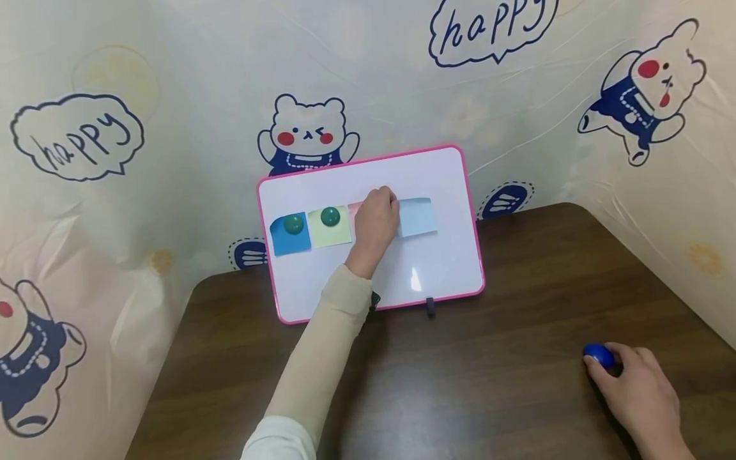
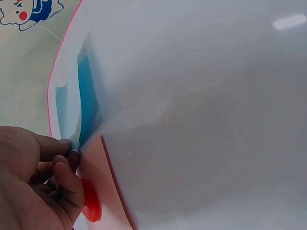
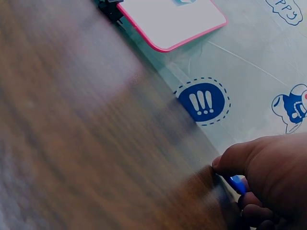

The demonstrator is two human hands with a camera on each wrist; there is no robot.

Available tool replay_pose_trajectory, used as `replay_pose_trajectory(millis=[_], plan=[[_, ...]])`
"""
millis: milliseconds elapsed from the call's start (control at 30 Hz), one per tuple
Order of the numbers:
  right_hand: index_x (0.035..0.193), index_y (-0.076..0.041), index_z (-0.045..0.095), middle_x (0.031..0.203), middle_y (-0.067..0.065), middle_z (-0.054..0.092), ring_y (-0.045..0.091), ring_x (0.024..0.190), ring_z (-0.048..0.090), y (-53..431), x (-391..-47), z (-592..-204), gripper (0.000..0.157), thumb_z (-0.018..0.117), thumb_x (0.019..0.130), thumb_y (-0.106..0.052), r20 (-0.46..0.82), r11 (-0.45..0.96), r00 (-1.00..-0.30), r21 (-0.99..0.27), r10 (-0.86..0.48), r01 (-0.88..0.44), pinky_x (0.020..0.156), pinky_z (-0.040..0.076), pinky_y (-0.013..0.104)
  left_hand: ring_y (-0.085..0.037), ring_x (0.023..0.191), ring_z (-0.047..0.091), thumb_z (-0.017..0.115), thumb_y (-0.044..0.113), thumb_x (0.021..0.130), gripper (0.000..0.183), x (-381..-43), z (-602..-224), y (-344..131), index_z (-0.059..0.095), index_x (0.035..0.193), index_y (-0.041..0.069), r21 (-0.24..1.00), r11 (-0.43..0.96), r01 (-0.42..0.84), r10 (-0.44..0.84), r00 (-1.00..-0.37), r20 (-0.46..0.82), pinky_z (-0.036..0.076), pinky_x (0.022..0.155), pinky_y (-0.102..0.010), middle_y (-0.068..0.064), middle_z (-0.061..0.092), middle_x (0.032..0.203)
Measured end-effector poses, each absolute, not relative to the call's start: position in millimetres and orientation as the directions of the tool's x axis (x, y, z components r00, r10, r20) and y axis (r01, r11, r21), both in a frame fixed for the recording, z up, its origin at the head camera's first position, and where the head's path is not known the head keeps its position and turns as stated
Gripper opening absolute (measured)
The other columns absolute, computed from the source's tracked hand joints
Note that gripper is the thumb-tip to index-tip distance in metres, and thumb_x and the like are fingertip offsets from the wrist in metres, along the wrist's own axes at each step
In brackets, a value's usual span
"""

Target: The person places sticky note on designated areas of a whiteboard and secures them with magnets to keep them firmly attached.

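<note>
My left hand (image 1: 376, 220) reaches across the whiteboard (image 1: 425, 268). In the left wrist view its thumb and forefinger pinch a corner of a light blue sticky note (image 2: 72, 108), whose far part curls off the board. A red magnet (image 2: 92, 201) sits on a pink sticky note (image 2: 106, 184) right beside the curled fingers; in the head view the hand hides most of that note. Over the table's right side my right hand (image 1: 641, 390) holds a blue magnet (image 1: 599, 354) between thumb and fingers. The right wrist view shows only a sliver of it.
Left on the board are a dark blue note (image 1: 290, 245) and a pale green note (image 1: 330, 236), each under a green magnet. The pink-framed board leans at the back of the brown table (image 1: 489, 383) on black clips (image 1: 430, 307), before a patterned cloth (image 1: 201, 128).
</note>
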State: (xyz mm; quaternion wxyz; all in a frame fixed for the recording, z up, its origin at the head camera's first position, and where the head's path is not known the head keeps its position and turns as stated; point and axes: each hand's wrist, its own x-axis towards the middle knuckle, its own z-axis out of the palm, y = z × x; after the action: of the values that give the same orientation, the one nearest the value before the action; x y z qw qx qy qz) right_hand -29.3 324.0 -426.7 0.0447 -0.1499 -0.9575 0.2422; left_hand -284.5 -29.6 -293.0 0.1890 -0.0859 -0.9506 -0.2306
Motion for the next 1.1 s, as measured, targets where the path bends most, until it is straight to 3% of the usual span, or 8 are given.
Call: replay_pose_trajectory(millis=[400, 1100], plan=[[0.121, 0.010, 0.049, 0.111, 0.029, 0.042, 0.048, 0.096, 0.047, 324.3, -31.1, -426.9, 0.066, 0.057, 0.091, -0.048, -0.001, 0.836, -0.951, -0.476, 0.308, 0.272, 0.066, 0.040, 0.056, -0.014, 0.071, 0.050, 0.054, 0.021, 0.097, 0.016, -286.8, -290.0, -29.5, 0.059, 0.100, 0.007, 0.393, 0.885, 0.249, 0.085, -0.917, 0.391, 0.046, 0.062, -0.025, -0.003, 0.054, 0.084], [0.121, 0.010, 0.049, 0.111, 0.030, 0.042, 0.048, 0.096, 0.046, 325.5, -32.5, -427.0, 0.067, 0.056, 0.091, -0.049, -0.012, 0.838, -0.952, -0.471, 0.306, 0.276, 0.065, 0.040, 0.056, -0.015, 0.064, 0.051, 0.054, 0.022, 0.097, 0.018, -292.6, -292.9, -24.8, 0.057, 0.104, 0.005, 0.287, 0.929, 0.236, 0.104, -0.907, 0.409, 0.045, 0.055, -0.025, -0.006, 0.054, 0.088]])
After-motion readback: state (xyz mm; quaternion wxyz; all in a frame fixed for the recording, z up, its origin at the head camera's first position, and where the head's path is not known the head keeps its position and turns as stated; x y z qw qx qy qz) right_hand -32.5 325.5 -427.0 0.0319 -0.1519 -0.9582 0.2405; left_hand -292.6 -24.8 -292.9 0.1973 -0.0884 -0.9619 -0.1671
